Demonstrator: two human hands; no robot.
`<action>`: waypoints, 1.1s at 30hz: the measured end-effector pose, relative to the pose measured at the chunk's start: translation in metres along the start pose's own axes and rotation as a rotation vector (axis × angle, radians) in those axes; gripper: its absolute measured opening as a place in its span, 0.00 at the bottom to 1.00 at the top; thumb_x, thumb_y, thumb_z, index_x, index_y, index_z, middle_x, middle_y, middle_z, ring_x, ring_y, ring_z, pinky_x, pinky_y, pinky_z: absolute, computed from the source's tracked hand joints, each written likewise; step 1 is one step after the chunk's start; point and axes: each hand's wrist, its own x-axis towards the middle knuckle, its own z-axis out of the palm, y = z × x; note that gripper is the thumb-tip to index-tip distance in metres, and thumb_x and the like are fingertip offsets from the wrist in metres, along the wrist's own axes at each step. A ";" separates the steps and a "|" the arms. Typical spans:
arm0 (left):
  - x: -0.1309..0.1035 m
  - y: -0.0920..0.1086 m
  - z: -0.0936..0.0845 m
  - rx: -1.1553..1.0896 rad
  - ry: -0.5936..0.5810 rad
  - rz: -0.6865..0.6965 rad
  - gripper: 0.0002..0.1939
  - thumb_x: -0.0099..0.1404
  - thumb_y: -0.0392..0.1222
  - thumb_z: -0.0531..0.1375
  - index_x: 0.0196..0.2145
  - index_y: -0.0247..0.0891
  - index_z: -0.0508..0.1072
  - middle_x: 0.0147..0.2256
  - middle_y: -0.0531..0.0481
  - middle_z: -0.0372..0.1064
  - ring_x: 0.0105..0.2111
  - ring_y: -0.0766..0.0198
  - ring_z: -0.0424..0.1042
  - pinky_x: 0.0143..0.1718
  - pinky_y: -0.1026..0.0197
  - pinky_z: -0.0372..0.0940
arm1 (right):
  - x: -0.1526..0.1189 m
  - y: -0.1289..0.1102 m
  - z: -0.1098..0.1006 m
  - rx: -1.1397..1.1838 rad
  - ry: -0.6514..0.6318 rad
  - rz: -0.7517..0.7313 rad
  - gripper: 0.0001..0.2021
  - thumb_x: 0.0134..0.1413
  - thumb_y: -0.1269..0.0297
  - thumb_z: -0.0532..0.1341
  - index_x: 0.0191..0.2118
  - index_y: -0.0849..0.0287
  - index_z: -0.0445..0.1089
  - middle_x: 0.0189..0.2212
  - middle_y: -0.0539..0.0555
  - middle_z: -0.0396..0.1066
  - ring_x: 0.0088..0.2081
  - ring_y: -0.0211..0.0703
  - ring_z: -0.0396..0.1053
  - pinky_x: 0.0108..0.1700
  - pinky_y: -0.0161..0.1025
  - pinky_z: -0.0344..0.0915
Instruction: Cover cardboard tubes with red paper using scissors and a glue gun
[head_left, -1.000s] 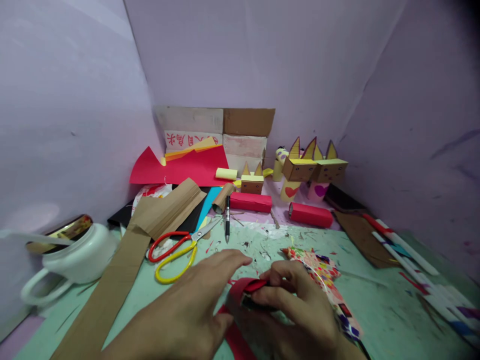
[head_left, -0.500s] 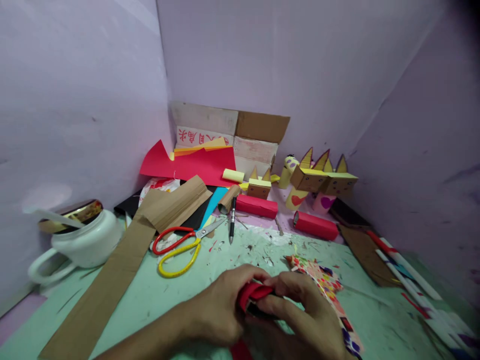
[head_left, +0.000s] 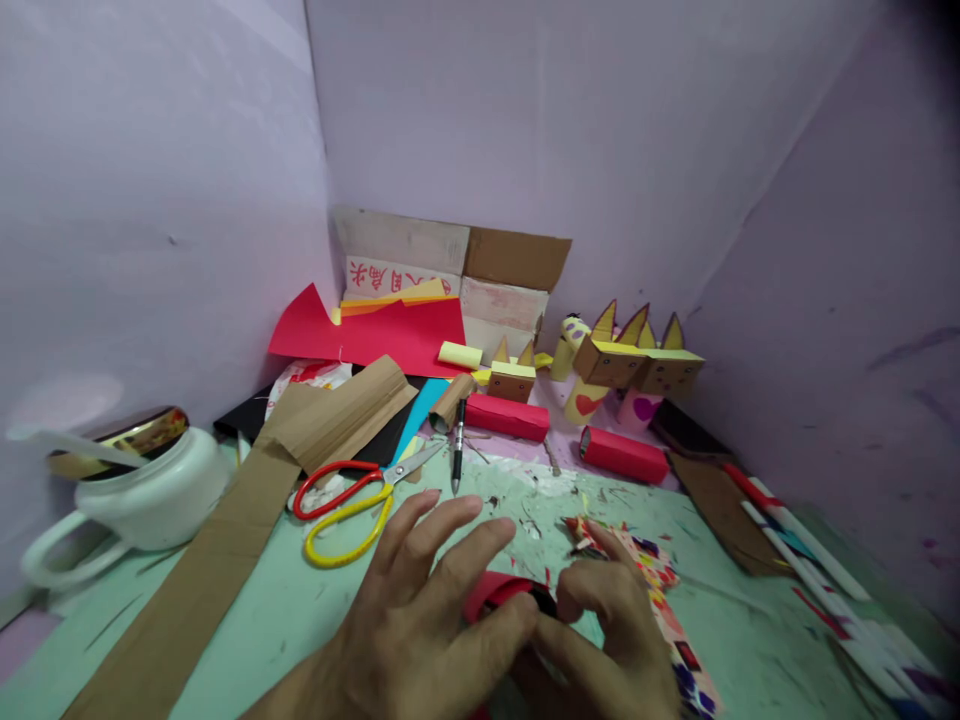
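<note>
At the near edge a red paper-covered tube (head_left: 495,592) shows its dark open end, mostly hidden by my fingers. My right hand (head_left: 607,625) is closed on it, thumb and bent forefinger pinching the rim. My left hand (head_left: 435,610) is open, its fingers stretched out above the table and its thumb resting along the rim. Beyond the left fingers lie scissors (head_left: 358,492) with one red and one yellow handle. Further back is a pen (head_left: 459,450). Beside the right hand lies a colourful patterned strip (head_left: 652,560).
Two red tubes (head_left: 624,455) lie further back, by cardboard animal figures (head_left: 615,365). On the left are a white pot (head_left: 157,500) and a long cardboard strip (head_left: 202,570). Red paper (head_left: 367,335) lies against a box (head_left: 502,300). White sticks (head_left: 817,550) are at right.
My left hand has let go its wrapped grip and spread its fingers, with the thumb still at the rim. The right hand keeps hold of the tube. The view has shifted slightly.
</note>
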 end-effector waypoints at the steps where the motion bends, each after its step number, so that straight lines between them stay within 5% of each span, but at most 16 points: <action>1: 0.000 -0.002 -0.002 0.001 -0.023 0.021 0.13 0.69 0.35 0.49 0.38 0.44 0.73 0.50 0.47 0.68 0.55 0.55 0.60 0.58 0.47 0.54 | 0.001 -0.001 0.001 0.002 0.009 0.013 0.07 0.52 0.75 0.61 0.29 0.55 0.72 0.29 0.46 0.53 0.28 0.35 0.58 0.58 0.51 0.57; 7: 0.005 -0.013 -0.019 -0.017 -0.293 0.080 0.16 0.68 0.32 0.47 0.45 0.40 0.72 0.54 0.41 0.67 0.61 0.50 0.53 0.59 0.41 0.53 | 0.007 -0.004 0.003 0.016 0.033 0.044 0.06 0.53 0.72 0.62 0.27 0.55 0.72 0.28 0.45 0.53 0.26 0.34 0.57 0.59 0.50 0.56; 16: 0.009 -0.012 -0.021 -0.125 -0.206 0.075 0.14 0.67 0.31 0.49 0.43 0.38 0.72 0.53 0.39 0.66 0.57 0.50 0.58 0.54 0.43 0.61 | 0.003 -0.004 0.002 0.010 0.052 0.066 0.05 0.53 0.70 0.62 0.28 0.54 0.73 0.26 0.45 0.54 0.25 0.34 0.59 0.56 0.52 0.59; 20: 0.025 -0.010 -0.024 -0.293 -0.191 -0.229 0.13 0.61 0.27 0.55 0.38 0.40 0.74 0.43 0.46 0.71 0.48 0.58 0.67 0.49 0.53 0.65 | 0.003 -0.004 0.003 0.024 0.057 0.083 0.06 0.52 0.71 0.64 0.26 0.55 0.71 0.26 0.44 0.56 0.25 0.33 0.59 0.55 0.52 0.61; 25: 0.056 -0.011 -0.018 -0.524 -0.578 -0.703 0.08 0.49 0.29 0.65 0.28 0.39 0.75 0.32 0.52 0.72 0.34 0.61 0.73 0.38 0.59 0.68 | 0.003 -0.003 0.005 0.017 0.057 0.063 0.04 0.54 0.68 0.64 0.29 0.54 0.72 0.25 0.44 0.55 0.24 0.33 0.58 0.54 0.53 0.61; 28: 0.063 -0.014 -0.013 -0.499 -0.701 -0.752 0.08 0.48 0.32 0.65 0.28 0.40 0.75 0.32 0.53 0.72 0.34 0.61 0.72 0.37 0.59 0.67 | 0.005 -0.005 0.006 0.020 0.071 0.073 0.06 0.54 0.68 0.63 0.27 0.54 0.72 0.25 0.44 0.55 0.24 0.32 0.57 0.55 0.51 0.60; 33: 0.064 -0.015 -0.010 -0.451 -0.745 -0.708 0.06 0.49 0.33 0.63 0.28 0.40 0.72 0.31 0.53 0.72 0.32 0.62 0.71 0.30 0.63 0.65 | 0.010 -0.006 0.003 0.026 0.059 0.087 0.08 0.54 0.70 0.62 0.25 0.54 0.72 0.25 0.44 0.54 0.24 0.32 0.57 0.57 0.47 0.58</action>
